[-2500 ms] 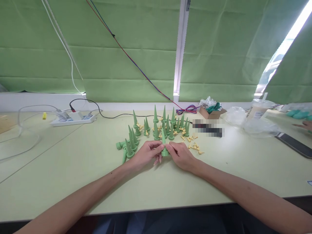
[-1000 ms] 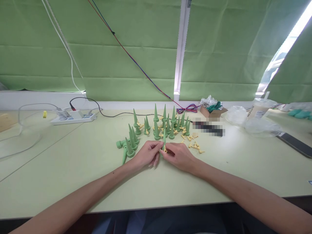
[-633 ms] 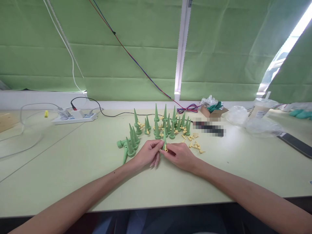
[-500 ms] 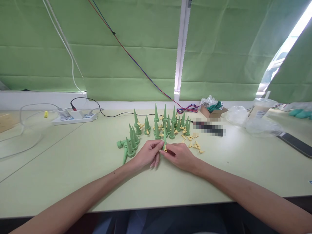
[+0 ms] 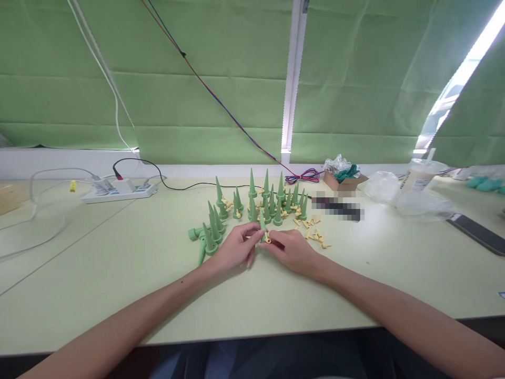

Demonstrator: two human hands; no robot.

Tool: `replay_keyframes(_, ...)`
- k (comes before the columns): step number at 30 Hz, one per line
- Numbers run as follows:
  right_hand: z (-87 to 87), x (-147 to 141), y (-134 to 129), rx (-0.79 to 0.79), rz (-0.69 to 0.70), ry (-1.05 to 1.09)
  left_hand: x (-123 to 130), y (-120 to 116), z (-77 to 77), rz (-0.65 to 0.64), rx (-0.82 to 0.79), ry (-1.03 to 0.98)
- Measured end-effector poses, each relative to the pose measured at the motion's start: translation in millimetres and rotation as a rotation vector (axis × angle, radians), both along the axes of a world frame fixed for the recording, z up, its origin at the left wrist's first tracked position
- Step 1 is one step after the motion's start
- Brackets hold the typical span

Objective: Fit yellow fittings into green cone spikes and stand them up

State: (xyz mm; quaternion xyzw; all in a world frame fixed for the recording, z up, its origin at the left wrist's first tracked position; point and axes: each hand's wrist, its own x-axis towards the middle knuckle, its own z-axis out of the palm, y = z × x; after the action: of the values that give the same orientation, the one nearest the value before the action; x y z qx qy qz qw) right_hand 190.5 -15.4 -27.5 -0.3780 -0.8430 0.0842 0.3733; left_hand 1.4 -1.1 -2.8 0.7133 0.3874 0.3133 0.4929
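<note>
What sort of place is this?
Likely a small assembly workspace in an office-like room. Signs: many green conical spikes and loose yellow fittings spread on a broad table, a loaded power strip, and green blinds behind.

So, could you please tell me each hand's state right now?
Left hand: closed, holding a green cone.
Right hand: closed, pinching a yellow fitting against it.

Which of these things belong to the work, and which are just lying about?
Probably part of it:
green cone in the left hand
yellow piece beside it
standing green cones
loose yellow pieces

Probably unrelated:
power strip
cardboard box
drink cup
coiled wires
</note>
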Motion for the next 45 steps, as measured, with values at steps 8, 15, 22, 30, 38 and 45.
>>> replay_keyframes(8, 9.6, 20.0, 18.5, 0.049, -0.2, 0.037, -0.9, 1.3, -1.8, 0.151, 0.206, 0.162)
replay_keyframes(15, 14.7, 44.8, 36.6, -0.028, -0.403, -0.093, -0.1, 0.9, -6.5, 0.057, 0.218, 0.227)
replay_keyframes(22, 18.8, 53.2, 41.7, -0.106, -0.479, -0.268, -0.1, 3.3, -7.9, 0.067, 0.332, 0.386)
replay_keyframes(30, 22.7, 60.5, 44.8, -0.131, -0.537, -0.348, -0.9, 3.0, -3.0, 0.1, 0.428, 0.429)
replay_keyframes(38, 33.6, 66.0, 43.5, -0.163, -0.598, -0.426, -1.1, -1.0, -2.4, 0.045, 0.486, 0.471)
replay_keyframes(45, 39.7, 79.3, 48.7, -0.246, -0.48, -0.505, -2.4, 0.4, -3.9, 0.038, 0.538, 0.464)
